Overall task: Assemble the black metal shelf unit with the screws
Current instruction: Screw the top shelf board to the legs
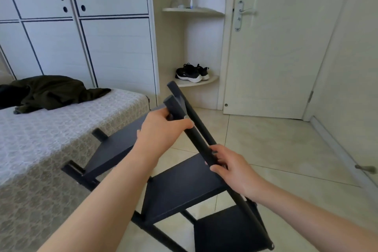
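Note:
The black metal shelf unit (180,186) lies tilted on its side between the bed and the floor, with three flat shelves showing. A black post (196,139) runs diagonally from the upper middle down to the lower right. My left hand (163,129) grips the post near its top end, where a small silver screw head (185,117) shows by my fingers. Lower down, my right hand (229,165) holds the same post, fingers curled round it. A second post end (172,85) sticks up just behind.
A bed with a patterned cover (51,139) fills the left, with dark clothing (51,92) on it. White wardrobe doors stand behind. A corner shelf holds black shoes (192,73). A white door (276,47) is at the right, above a tiled floor (286,149).

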